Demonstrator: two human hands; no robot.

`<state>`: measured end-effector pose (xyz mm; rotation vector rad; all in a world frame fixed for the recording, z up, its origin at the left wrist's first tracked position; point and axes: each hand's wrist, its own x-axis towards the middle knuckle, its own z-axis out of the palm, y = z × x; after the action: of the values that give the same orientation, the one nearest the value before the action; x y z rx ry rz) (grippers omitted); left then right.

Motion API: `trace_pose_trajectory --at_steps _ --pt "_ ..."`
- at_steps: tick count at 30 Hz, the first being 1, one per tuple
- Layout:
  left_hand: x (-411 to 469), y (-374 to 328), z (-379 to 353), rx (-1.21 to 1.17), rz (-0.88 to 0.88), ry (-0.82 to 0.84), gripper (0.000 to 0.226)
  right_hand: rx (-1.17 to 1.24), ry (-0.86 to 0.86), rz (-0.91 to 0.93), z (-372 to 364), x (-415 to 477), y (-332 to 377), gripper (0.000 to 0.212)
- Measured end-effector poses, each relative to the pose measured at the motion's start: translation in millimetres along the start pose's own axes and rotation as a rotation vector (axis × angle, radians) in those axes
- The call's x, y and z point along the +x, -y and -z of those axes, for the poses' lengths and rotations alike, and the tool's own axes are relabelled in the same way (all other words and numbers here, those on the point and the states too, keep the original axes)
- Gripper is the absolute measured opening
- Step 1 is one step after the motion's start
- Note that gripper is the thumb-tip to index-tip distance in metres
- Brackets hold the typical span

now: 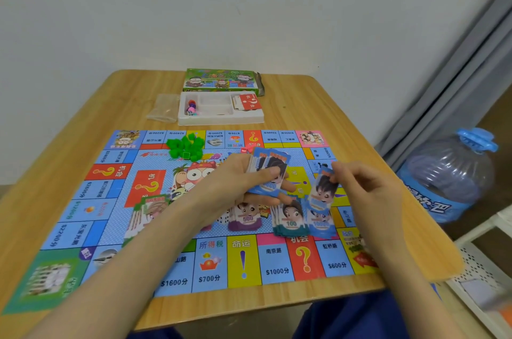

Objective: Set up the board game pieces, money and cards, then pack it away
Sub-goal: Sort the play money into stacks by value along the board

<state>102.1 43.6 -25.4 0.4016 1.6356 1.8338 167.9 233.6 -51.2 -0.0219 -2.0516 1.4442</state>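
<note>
Both forearms over board [243, 264], left hand [235, 182] grip clamped on note stack [270, 169]; right hand [365, 189] pinching single note [324, 186]

One board [243, 264], one box [219, 81], one tray [221, 120], one plastic bag [163, 107], one water jug [448, 175], four note piles [245, 221] lying on the board.
</note>
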Motion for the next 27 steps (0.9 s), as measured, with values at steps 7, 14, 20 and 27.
trace_pose_trajectory --at_steps 7,14,20,27 --pt "0.6 0.1 0.2 0.008 0.004 -0.016 0.014 -0.281 0.147 -0.112 -2.7 4.2 -15.6 0.030" --pt "-0.8 -1.3 -1.3 -0.004 0.004 -0.010 0.014 -0.486 0.274 -0.067 -6.1 1.6 -14.2 0.032" --pt "-0.7 -1.1 -1.2 -0.003 0.005 -0.005 0.013 -0.580 0.313 -0.041 -6.4 1.5 -14.9 0.028" --pt "-0.8 -0.8 -0.9 -0.003 0.005 -0.001 0.012 -0.702 0.377 0.062 -7.2 2.1 -19.4 0.029"
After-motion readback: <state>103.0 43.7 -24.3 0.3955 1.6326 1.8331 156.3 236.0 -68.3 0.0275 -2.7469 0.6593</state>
